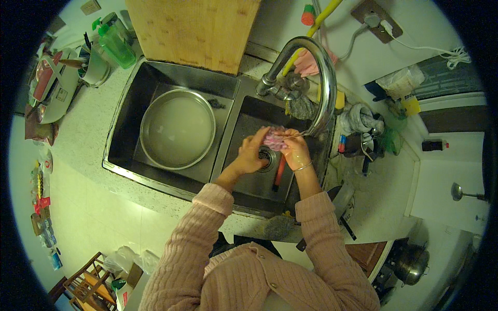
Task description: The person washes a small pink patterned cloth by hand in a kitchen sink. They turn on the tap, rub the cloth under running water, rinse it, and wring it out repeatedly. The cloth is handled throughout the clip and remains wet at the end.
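Note:
Both my hands are over the right basin (251,110) of a steel double sink. My left hand (251,153) curls its fingers around the left side of a pink-and-white mottled cloth or scrubber (275,139), which is blurred. The same bundle is pinched from the right by my right hand (296,149), which looks wet and has a bracelet at its wrist. A thin pale streak crosses there towards the chrome faucet (330,85); whether it is water or a thin tool I cannot tell. Below lie the drain strainer (265,158) and a red handle with a black end (279,173).
A round metal pan (177,167) of cloudy liquid stands in the left basin. Behind it leans a wooden cutting board (190,35). Grey scrubbers (301,107) and a stone mortar (356,118) sit right of the faucet. A green pump bottle (116,46) stands back left.

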